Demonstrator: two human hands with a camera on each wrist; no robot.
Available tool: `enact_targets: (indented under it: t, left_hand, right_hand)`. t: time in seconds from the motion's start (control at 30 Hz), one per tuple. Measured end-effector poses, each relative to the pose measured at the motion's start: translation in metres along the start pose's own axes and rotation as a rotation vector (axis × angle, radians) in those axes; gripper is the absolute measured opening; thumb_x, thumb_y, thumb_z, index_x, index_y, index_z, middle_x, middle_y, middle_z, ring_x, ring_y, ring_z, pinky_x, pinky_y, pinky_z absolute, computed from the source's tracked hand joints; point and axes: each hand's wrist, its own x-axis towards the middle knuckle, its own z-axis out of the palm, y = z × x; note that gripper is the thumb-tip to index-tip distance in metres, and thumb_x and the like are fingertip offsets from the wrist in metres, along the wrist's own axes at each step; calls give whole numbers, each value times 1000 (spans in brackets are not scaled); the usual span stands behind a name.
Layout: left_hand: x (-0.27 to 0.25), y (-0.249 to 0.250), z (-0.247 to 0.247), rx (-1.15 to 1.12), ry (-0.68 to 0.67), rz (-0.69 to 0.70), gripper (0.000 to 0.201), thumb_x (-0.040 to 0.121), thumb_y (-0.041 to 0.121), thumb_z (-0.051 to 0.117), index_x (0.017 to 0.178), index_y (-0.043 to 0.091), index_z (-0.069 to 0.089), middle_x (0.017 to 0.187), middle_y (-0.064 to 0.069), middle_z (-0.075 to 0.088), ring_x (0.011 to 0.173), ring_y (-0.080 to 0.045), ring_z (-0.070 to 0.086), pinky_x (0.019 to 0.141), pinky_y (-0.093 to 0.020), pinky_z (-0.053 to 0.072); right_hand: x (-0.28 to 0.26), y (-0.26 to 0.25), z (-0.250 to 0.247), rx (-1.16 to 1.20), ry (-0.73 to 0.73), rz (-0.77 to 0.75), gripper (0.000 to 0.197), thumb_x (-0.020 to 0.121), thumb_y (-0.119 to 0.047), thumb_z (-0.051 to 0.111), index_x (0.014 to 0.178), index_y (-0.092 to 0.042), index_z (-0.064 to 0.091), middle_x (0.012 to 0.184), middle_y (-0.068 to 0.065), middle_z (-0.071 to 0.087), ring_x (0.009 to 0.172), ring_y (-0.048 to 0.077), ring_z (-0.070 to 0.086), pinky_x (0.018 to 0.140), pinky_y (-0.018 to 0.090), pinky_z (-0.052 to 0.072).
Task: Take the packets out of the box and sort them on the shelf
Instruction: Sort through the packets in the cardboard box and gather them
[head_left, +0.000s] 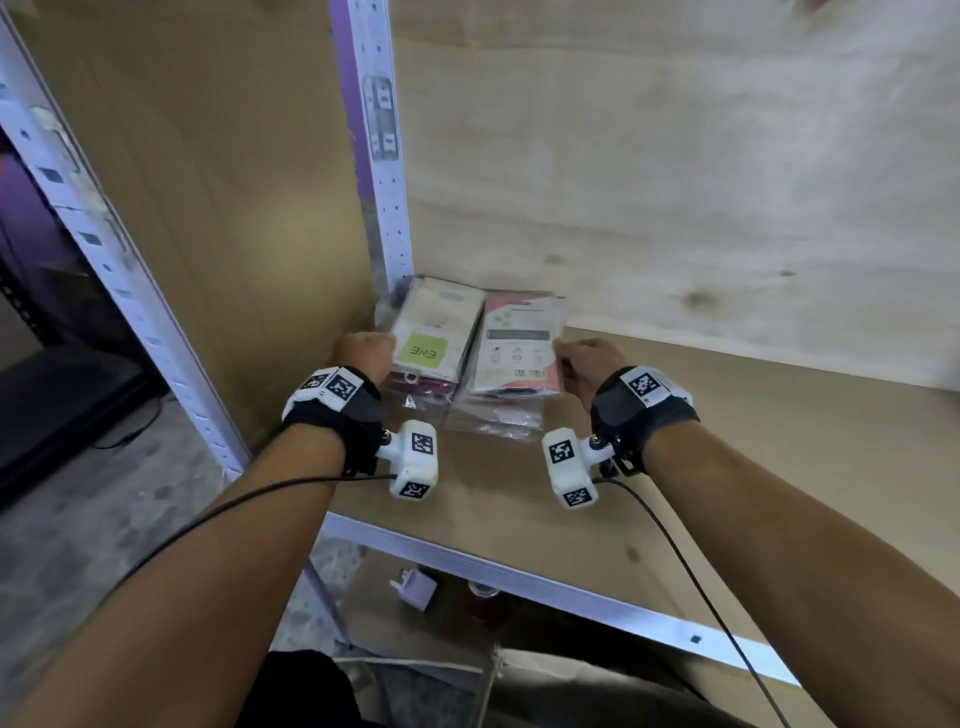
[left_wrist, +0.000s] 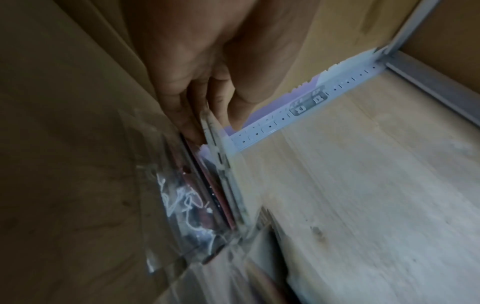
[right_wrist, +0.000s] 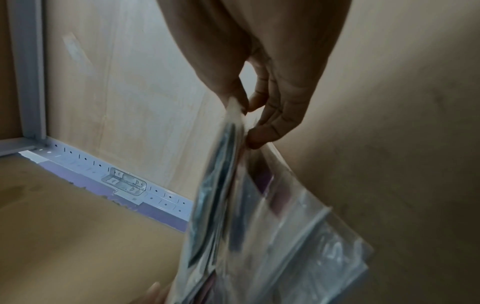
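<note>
Your left hand (head_left: 363, 353) sits at the left edge of the left stack of clear plastic packets (head_left: 434, 338), the one topped by a cream card packet with a lime green label. In the left wrist view your fingers (left_wrist: 187, 115) are slid in between the packets of that stack, thumb on one side and the others behind, so they are pinching the top packets.

Your right hand (head_left: 584, 364) is at the right edge of the right stack of clear plastic packets (head_left: 519, 345), topped by a pink and white card with a barcode. In the right wrist view the thumb and fingertips (right_wrist: 262, 137) are closed narrowly on the packet edges, and the bags (right_wrist: 233, 216) are blurred.

Both stacks lie side by side, touching, on the brown board shelf (head_left: 727, 467), tucked into its back left corner just beside the white perforated metal upright (head_left: 382, 171) and the pale plywood back panel (head_left: 675, 182). Lower packets stick out toward you from under both stacks.

Each wrist carries a black strap with white marker blocks (head_left: 413, 457) and a black cable (head_left: 208, 514). Below the shelf's white metal front rail (head_left: 519, 577) a small white object (head_left: 414, 587) lies on the lower level.
</note>
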Motion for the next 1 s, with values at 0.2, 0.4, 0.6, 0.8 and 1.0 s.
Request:
enact_targets:
  t: [0.2, 0.4, 0.6, 0.8, 1.0]
  left_hand:
    - [-6, 15, 4, 217, -58, 8, 33, 92, 28, 64, 108, -1, 71, 121, -14, 69, 101, -28, 64, 78, -30, 43]
    - [-26, 22, -7, 360, -83, 65, 41, 91, 39, 64, 111, 3, 69, 111, -12, 65, 106, -31, 63, 88, -35, 46]
    - [-84, 34, -18, 284, -61, 301, 19, 91, 31, 65, 108, 25, 72, 113, 3, 69, 104, -19, 61, 96, -27, 43]
    - [-168, 34, -22, 137, -242, 443, 13, 91, 23, 69, 103, 20, 74, 104, 5, 68, 99, -14, 62, 89, -24, 43]
    - [-260, 14, -18, 78, -412, 449, 8, 93, 22, 68, 99, 19, 72, 88, -1, 73, 80, -12, 65, 78, -22, 50]
  right_hand:
    - [4, -5, 2, 83, -65, -35, 36, 97, -1, 54, 128, 17, 48, 124, 32, 60, 103, 37, 63, 92, 39, 53]
    - [-18, -11, -16, -79, -132, -77, 19, 97, 1, 52, 116, 1, 56, 85, 12, 62, 62, 14, 61, 65, 24, 55]
    - [-72, -20, -40, -252, -159, -170, 12, 93, 0, 57, 102, -7, 61, 83, 11, 60, 71, 22, 58, 72, 34, 54]
    - [-159, -14, -74, -271, -241, -218, 10, 94, 3, 54, 97, -5, 59, 74, 11, 59, 63, 23, 53, 55, 24, 46]
    - [-238, 20, -108, -404, -340, -205, 4, 97, -6, 56, 99, -4, 56, 79, 12, 62, 64, 21, 57, 58, 25, 48]
